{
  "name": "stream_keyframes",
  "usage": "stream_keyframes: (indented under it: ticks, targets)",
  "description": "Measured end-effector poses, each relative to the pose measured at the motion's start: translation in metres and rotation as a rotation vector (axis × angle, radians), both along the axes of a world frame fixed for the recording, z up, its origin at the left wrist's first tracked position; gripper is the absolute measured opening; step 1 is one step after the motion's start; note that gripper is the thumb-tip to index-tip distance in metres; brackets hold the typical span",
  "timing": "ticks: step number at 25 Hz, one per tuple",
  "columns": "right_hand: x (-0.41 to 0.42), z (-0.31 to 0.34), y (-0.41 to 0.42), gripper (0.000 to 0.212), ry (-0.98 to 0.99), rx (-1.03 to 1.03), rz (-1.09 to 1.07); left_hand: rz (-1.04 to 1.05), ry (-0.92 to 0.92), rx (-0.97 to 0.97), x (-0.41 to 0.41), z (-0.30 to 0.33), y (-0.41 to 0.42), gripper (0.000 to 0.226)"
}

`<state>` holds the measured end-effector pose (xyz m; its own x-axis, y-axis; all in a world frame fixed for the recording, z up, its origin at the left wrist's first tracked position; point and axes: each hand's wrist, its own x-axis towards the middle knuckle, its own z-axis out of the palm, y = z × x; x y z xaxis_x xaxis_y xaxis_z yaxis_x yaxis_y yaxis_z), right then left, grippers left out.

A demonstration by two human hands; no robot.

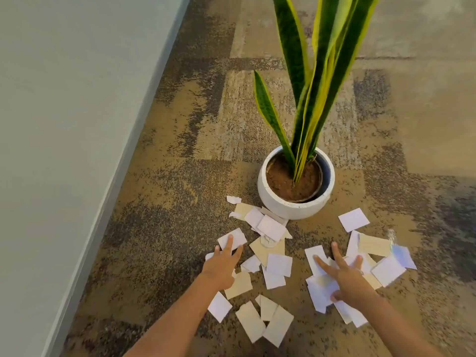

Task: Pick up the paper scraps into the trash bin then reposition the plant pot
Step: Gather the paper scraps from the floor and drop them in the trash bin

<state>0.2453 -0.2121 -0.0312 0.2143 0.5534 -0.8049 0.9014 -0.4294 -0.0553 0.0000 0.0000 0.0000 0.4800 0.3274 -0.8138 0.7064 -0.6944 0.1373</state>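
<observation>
Both hands are reaching down to the paper scraps (273,264) that are lying scattered on the patterned carpet (180,176), in front of the white plant pot (291,207) with a snake plant (322,73). The left hand (221,266) is lying spread on one white scrap. The right hand (347,276) is pressing spread fingers on a pile, with the thumb under some sheets.

1. Head view, the only 1: worn on the person's head, looking forward and steeply down at the carpet (180,176).
2. Both forearms enter from the bottom edge; the wall (51,124) runs along the left.
3. Wide-angle lens, close to the floor scene.
</observation>
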Motion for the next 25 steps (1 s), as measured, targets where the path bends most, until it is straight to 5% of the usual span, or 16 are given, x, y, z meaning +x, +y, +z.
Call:
stream_keyframes:
  ticks: [12,25]
  targets:
    - [0.005,-0.012,0.007,0.093,-0.05,-0.014,-0.026,-0.136,0.161,-0.159,0.011,0.001,0.031,0.094]
    - [-0.007,-0.015,-0.012,0.068,-0.126,0.121,0.023,-0.1,0.044,0.037,-0.006,-0.022,-0.005,0.102]
